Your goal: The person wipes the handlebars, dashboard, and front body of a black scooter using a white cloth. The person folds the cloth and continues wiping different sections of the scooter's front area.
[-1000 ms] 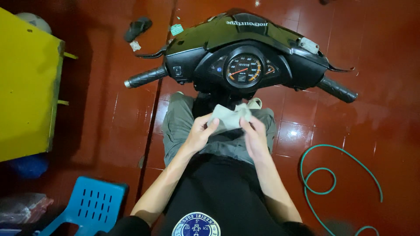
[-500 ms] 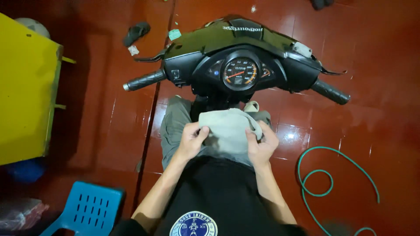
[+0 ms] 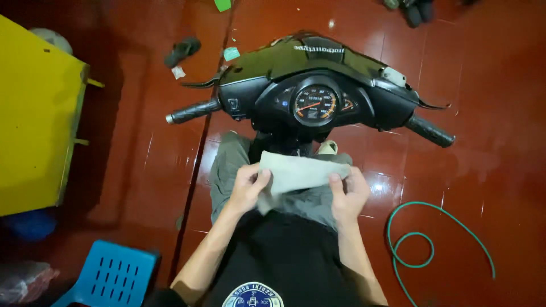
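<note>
I sit astride a black scooter, looking down at its handlebar (image 3: 193, 111) and round speedometer (image 3: 314, 104). Both hands hold a pale grey cloth (image 3: 296, 172) stretched flat over my lap, just behind the steering column. My left hand (image 3: 248, 187) pinches the cloth's left edge. My right hand (image 3: 348, 193) grips its right end. My grey trousers (image 3: 227, 165) and black shirt (image 3: 284, 256) lie beneath the cloth.
A yellow cabinet (image 3: 34, 125) stands at the left. A blue plastic stool (image 3: 108, 278) sits at the lower left. A green hose (image 3: 421, 244) coils on the red tiled floor at the right. A dark sandal (image 3: 182, 51) and paper scraps lie beyond the scooter.
The cloth was bunched up near the steering column; my hands have pulled it back onto my lap and spread it out flat between them.
</note>
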